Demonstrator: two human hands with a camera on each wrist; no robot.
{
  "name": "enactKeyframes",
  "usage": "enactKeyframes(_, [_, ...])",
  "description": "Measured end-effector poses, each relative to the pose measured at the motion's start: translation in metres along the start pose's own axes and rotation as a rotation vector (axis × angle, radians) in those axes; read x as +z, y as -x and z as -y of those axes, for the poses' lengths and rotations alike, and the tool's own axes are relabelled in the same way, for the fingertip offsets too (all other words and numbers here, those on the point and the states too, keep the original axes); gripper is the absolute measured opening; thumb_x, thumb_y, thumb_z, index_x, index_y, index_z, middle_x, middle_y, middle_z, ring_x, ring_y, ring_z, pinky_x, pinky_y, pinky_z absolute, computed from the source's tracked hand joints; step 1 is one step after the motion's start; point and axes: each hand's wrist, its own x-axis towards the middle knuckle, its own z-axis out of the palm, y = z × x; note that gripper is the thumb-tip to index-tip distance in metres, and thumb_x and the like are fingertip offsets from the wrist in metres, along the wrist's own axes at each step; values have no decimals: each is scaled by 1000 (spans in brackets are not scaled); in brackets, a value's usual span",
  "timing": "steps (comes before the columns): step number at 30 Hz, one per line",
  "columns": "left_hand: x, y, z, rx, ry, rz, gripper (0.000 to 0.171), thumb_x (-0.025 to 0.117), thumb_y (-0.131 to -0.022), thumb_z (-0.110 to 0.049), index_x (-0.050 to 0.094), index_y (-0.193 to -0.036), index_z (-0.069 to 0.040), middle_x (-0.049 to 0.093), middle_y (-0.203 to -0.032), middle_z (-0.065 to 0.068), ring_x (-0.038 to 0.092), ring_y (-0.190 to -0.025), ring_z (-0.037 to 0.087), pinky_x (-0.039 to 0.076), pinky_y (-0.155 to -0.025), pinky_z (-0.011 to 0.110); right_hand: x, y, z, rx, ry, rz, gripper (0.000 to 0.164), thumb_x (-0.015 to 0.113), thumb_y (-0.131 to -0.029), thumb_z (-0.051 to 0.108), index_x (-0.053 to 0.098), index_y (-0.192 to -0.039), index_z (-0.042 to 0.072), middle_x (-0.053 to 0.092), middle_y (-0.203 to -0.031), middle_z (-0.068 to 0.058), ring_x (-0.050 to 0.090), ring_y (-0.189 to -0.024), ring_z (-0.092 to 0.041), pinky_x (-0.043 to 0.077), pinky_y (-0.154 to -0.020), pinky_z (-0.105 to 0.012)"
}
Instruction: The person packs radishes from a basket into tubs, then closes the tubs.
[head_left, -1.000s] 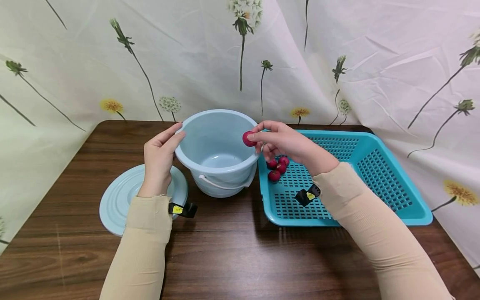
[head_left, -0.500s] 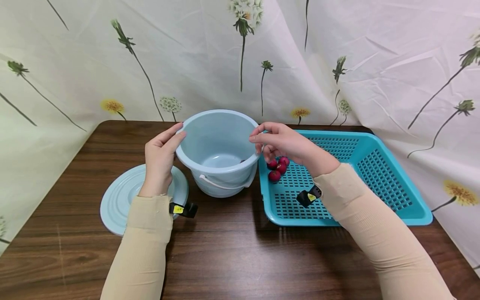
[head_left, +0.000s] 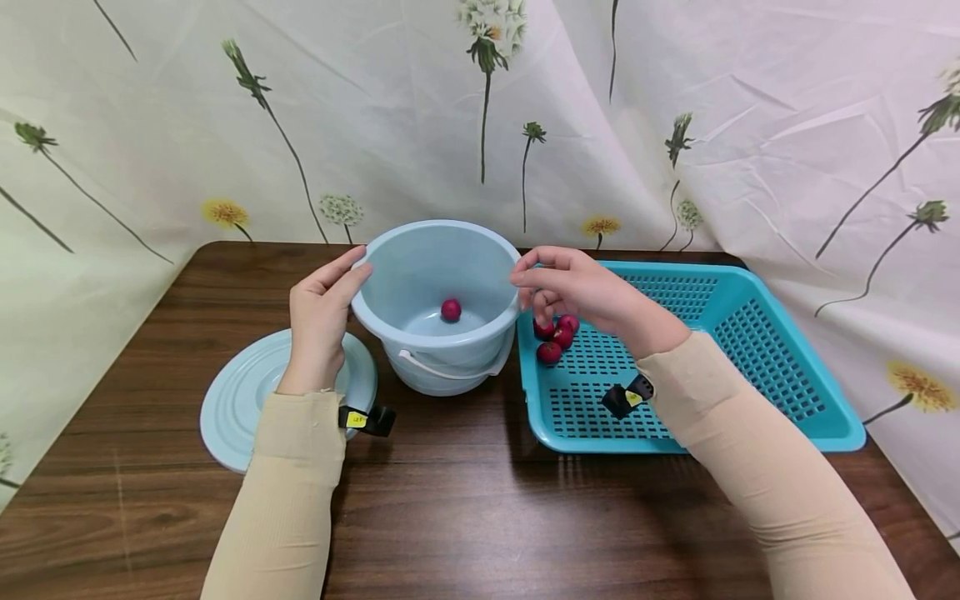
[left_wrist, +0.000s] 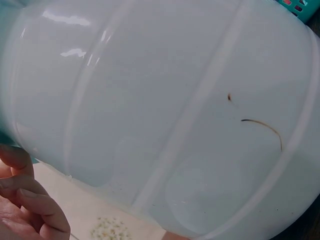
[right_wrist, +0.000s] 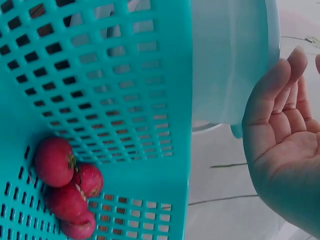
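Note:
A single red radish [head_left: 451, 310] lies inside the light blue bucket [head_left: 397, 333], against its inner floor. My left hand [head_left: 318, 317] pinches the bucket's left rim between thumb and fingers; in the left wrist view the bucket wall [left_wrist: 150, 100] fills most of the picture, with curled fingers [left_wrist: 37, 200] beside it. At the right rim my right hand [head_left: 573, 287] hovers with loosely bent fingers and holds nothing. Several more radishes [right_wrist: 67, 202] cluster in a corner of the turquoise basket [right_wrist: 175, 190], below and beside that hand.
A round blue lid [head_left: 232, 408] lies on the dark wooden table [head_left: 450, 500], partly under the left forearm. The bucket's white handle [head_left: 442, 367] hangs down in front. Behind stands a flower-printed cloth [head_left: 420, 108]. The basket takes up the table's right side.
A radish in the right hand's fingertips was let go and dropped into the bucket, where it rolled toward the middle. The right hand then drew slightly right; the left hand stayed at the rim.

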Motion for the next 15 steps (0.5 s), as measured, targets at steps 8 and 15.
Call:
enactKeyframes(8, [-1,0,1,1,9,-7,36,74,-90,-21,70,-125,-12,69,-117,0,69,-88,9,57,-72,17,-18,2,-7,-2,-18,-59,18,56,-101,22,58,-108,6,60,-79,-3,54,-64,-16,53,-64,-30])
enactKeyframes(15, [0,0,0,-14,-7,-4,37,74,-90,-23,70,-125,-14,68,-121,1,68,-93,10,57,-75,18,-33,1,-22,52,18,-98,19,59,-100,26,59,-107,7,61,-77,-2,57,-64,-17,55,-65,-32])
